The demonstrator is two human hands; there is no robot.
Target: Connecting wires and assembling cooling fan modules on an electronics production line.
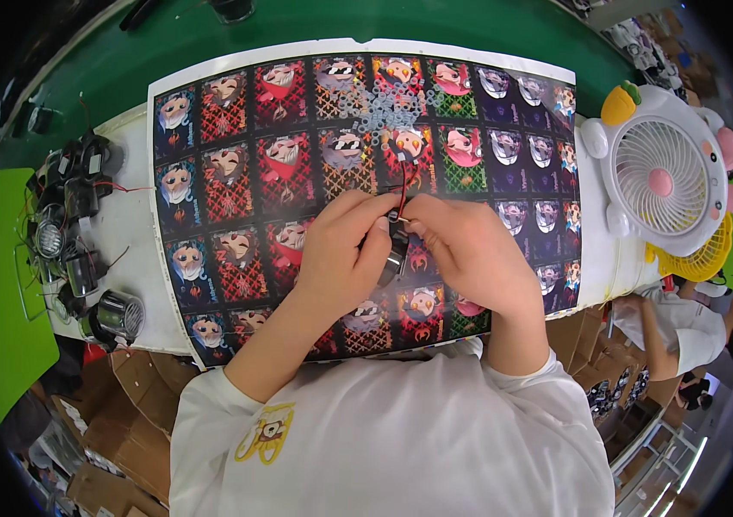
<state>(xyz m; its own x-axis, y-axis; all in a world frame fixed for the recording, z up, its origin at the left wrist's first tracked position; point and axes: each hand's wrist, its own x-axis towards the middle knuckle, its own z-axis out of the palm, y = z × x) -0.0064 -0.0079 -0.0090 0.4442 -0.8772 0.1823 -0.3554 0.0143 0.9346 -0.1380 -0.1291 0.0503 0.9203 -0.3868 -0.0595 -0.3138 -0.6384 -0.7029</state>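
Over the printed sheet, both my hands meet at a small black cylindrical part (pixel 397 255), which looks like a small motor with red and black wires (pixel 404 188) rising from its top. My left hand (pixel 351 246) is closed, thumb and fingers gripping the part near its upper end. Thumb and forefinger of my right hand (pixel 474 250) are pinched together right beside that top end, where the wires come out; what they hold is too small to make out. Beyond my hands, a pile of small grey translucent rings (pixel 388 108) lies on the sheet.
The sheet (pixel 285 202) of cartoon-figure cards covers most of the white table. Several black motor-like units (pixel 82 198) with red wires sit at the left, by a green panel (pixel 5 284). At the right stands a white fan (pixel 661 177). Another person (pixel 685 332) is beyond it.
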